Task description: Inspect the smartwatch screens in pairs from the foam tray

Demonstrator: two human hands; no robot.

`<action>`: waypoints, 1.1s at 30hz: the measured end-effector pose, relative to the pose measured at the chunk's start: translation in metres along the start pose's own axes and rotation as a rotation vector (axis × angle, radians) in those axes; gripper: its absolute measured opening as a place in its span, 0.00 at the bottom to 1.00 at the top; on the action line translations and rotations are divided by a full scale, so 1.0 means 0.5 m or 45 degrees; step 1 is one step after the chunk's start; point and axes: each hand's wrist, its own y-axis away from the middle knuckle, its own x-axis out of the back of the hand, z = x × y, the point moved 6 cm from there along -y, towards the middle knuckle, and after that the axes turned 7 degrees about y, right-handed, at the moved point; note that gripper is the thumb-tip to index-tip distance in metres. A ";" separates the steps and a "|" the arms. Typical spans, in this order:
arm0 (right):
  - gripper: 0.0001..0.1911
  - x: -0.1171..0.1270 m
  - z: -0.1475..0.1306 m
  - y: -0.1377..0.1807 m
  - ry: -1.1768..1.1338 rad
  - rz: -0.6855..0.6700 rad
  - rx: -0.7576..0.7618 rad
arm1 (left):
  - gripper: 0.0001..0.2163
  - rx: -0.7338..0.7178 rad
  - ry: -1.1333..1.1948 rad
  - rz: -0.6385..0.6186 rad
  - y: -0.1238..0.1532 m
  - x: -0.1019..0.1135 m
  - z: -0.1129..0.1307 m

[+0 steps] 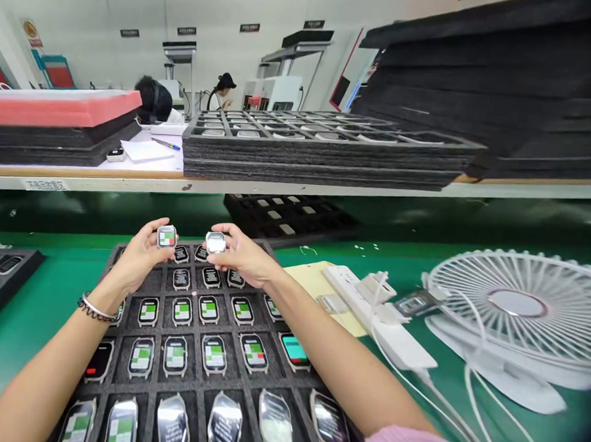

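My left hand grips a smartwatch without a strap, its lit screen showing green, white and red patches. Held between the fingers of my right hand is a second smartwatch body, its face pale with glare. Both hands are above the far end of a black foam tray. Strapless watches fill many of its compartments, several with green-and-white screens, others with dark screens and text. One watch shows a teal screen, partly covered by my right forearm.
A white power strip with chargers and cables lies right of the tray, beside a white fan. Another foam tray sits at the left. Above, a shelf bears stacked foam trays. Two people are in the background.
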 end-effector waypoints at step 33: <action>0.19 -0.037 0.037 0.023 -0.173 -0.125 -0.018 | 0.18 0.165 0.190 -0.106 0.059 -0.041 -0.068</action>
